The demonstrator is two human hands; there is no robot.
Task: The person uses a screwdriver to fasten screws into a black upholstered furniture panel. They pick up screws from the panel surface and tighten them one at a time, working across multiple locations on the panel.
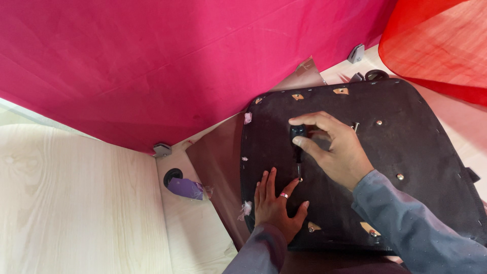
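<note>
right hand (339, 152) fingers closed round screwdriver (298, 147), upright mid-panel | left hand (278, 203) open, flat on dark panel (406, 147), steadying screw (300, 179), probably | risk: tip slips off, jabs left fingers

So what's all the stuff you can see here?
Padded panel: one, black, lying flat at the right.
Screwdriver: one, black handle, upright on the panel.
Screws: several, silver, dotted over the panel.
Brown sheet: one, under the panel.
Pink cloth: one, across the top.
Red cloth: one, top right.
Purple scrap: one, by a round hole.
Wooden top: pale, at the left.
Left hand: flat on the panel, ring on.
Right hand: gripping the screwdriver.
</note>
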